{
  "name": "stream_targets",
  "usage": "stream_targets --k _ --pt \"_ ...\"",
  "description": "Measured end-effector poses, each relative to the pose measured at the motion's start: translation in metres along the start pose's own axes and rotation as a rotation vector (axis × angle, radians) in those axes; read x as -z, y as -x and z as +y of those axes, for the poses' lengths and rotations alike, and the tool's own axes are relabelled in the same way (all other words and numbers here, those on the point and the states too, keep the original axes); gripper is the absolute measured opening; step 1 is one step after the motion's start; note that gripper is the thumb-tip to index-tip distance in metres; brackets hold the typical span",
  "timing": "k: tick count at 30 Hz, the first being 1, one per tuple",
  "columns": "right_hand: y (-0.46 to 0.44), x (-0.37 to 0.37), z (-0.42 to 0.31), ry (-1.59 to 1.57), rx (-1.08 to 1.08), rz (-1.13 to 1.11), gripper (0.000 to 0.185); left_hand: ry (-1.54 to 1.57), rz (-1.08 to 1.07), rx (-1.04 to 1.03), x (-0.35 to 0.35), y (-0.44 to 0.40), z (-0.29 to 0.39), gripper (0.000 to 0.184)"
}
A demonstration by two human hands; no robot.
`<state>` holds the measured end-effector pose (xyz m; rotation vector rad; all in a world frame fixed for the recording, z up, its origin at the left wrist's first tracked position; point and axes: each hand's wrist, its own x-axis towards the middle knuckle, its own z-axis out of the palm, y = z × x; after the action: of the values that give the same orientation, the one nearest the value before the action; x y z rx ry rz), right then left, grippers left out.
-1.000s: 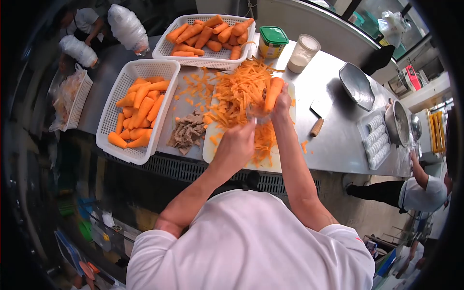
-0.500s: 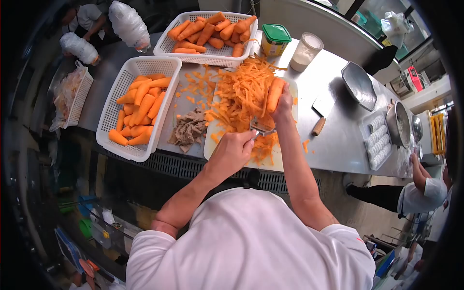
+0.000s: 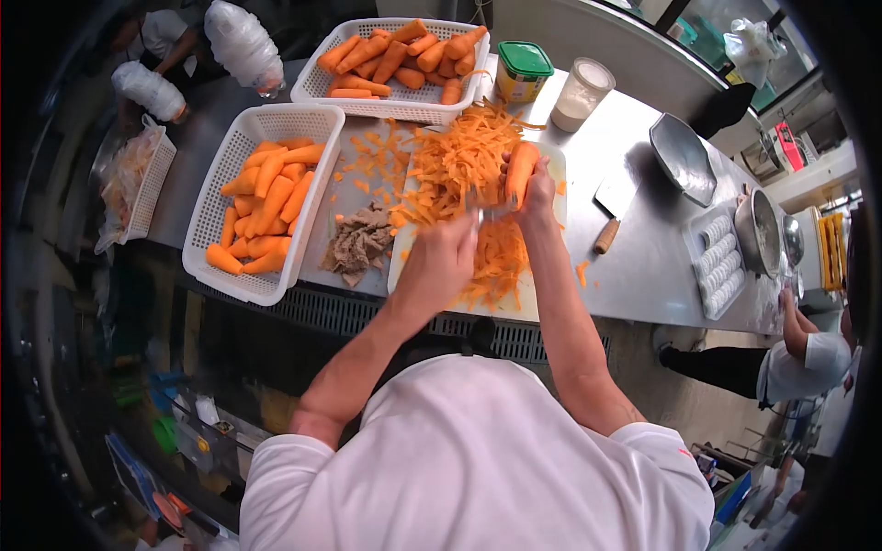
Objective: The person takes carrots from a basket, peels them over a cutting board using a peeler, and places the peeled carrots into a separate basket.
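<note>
My right hand (image 3: 538,191) is wrapped round a carrot (image 3: 521,171), which points up and away over a white cutting board (image 3: 557,219). In my left hand (image 3: 441,260) is a peeler (image 3: 494,213), its head blurred by motion close to the lower end of the carrot. Under and beyond both hands lies a large heap of orange peelings (image 3: 464,151). A crumpled brown cloth (image 3: 358,243) rests just left of the board. Further left, a white basket (image 3: 199,230) holds several smooth, bright orange carrots (image 3: 276,199).
Behind the board stand a white basket (image 3: 386,108) of duller carrots, a green-lidded tub (image 3: 525,72) and a jar (image 3: 582,95). To the right lie a wooden-handled cleaver (image 3: 607,234), a dark tray (image 3: 683,158), a white tray (image 3: 715,264) and a metal bowl (image 3: 756,231). Other people stand at the far right and top left.
Since half a second ago, my left hand with the peeler has moved up and slightly left, nearer the carrot. The carrot now stands steeper in my right hand.
</note>
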<state>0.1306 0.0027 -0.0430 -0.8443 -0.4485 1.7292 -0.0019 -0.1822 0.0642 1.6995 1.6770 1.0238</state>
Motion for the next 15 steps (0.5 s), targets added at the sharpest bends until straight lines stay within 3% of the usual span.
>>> stream_targets --k 2,6,9,11,12,15 --pt "-0.002 -0.006 0.002 -0.004 -0.025 -0.126 0.060 0.068 0.226 -0.038 0.005 -0.041 0.000 0.027" --pt "-0.008 -0.009 0.010 0.103 -0.101 -0.105 0.060 -0.008 0.244 -0.106 -0.017 -0.064 -0.015 0.027" --pt "-0.018 -0.001 0.008 0.080 -0.020 0.003 0.060 -0.146 0.198 -0.091 -0.028 -0.005 0.000 0.026" --pt "-0.022 0.003 0.004 0.087 0.054 0.055 0.060 0.042 -0.061 0.018 -0.012 0.020 0.002 0.026" --pt "-0.021 0.005 0.003 0.064 0.051 0.024 0.060 0.044 -0.065 0.022 -0.008 0.016 0.006 0.026" --pt "-0.001 -0.006 -0.001 -0.012 -0.025 -0.126 0.057 0.090 0.179 -0.022 0.005 -0.023 0.003 0.025"
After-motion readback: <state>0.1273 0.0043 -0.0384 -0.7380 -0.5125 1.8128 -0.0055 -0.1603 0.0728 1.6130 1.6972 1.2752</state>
